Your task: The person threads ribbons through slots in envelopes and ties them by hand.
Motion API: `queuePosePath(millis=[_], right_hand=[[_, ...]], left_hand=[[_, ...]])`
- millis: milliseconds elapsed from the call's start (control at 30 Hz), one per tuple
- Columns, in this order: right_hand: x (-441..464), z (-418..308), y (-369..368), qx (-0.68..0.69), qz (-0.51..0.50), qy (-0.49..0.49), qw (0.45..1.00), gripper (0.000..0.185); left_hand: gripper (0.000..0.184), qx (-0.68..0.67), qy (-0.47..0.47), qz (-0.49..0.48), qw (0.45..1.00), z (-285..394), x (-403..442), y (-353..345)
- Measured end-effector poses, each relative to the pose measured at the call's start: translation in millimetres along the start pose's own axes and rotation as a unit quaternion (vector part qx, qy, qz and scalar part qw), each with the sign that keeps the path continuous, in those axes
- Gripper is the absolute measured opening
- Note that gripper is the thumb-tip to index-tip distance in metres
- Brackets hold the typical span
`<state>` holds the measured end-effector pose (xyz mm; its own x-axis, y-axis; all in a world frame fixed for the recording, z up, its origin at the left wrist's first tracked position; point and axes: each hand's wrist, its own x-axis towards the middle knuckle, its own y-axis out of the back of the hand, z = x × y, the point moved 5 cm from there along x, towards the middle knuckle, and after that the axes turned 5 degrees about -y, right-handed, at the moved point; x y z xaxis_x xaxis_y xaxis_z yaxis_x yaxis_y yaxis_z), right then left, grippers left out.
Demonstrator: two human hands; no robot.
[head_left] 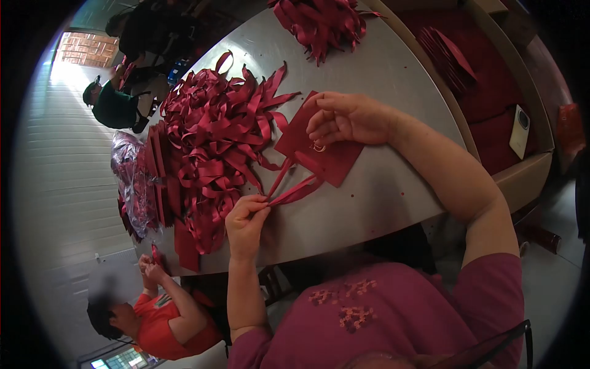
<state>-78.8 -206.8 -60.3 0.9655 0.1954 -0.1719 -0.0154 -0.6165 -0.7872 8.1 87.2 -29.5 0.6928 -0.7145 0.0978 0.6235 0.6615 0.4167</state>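
A small flat red paper bag (pixel 341 163) with a gold mark lies on the metal table, a looped red ribbon (pixel 301 192) running from its lower left side. The ribbon's end is pinched between thumb and fingers of my left hand (pixel 244 222). My right hand (pixel 350 117) rests over the bag's upper part, fingers loosely curled and somewhat apart. Whether those fingertips grip the bag's edge is hard to see. Close by on the left spreads a big heap of loose red ribbons (pixel 209 123).
Another ribbon pile (pixel 319 24) lies at the far edge. On the right, a cardboard box (pixel 522 181) holds red folded pieces (pixel 445 55) and a phone (pixel 520 132). Stacked red bags (pixel 158 172) and a plastic-wrapped bundle (pixel 129 178) stand left, near a person in orange (pixel 175 326).
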Motion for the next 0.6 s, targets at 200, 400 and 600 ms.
queuePosePath(millis=[200,400,600], right_hand=[[3.0,3.8,-1.3,-0.002,-0.019,-0.002,1.000,0.032],[-3.1,-1.7,-3.5,-0.020,0.018,0.006,1.000,0.034],[-3.7,-0.3,-7.8,-0.015,0.008,0.002,1.000,0.035]], left_hand=[[0.021,0.020,-0.086,0.087,0.992,43.2,4.7,5.8],[0.023,-0.116,-0.186,0.051,0.974,61.1,11.6,-1.1],[0.021,-0.298,-0.224,0.011,0.928,65.5,11.1,4.3]])
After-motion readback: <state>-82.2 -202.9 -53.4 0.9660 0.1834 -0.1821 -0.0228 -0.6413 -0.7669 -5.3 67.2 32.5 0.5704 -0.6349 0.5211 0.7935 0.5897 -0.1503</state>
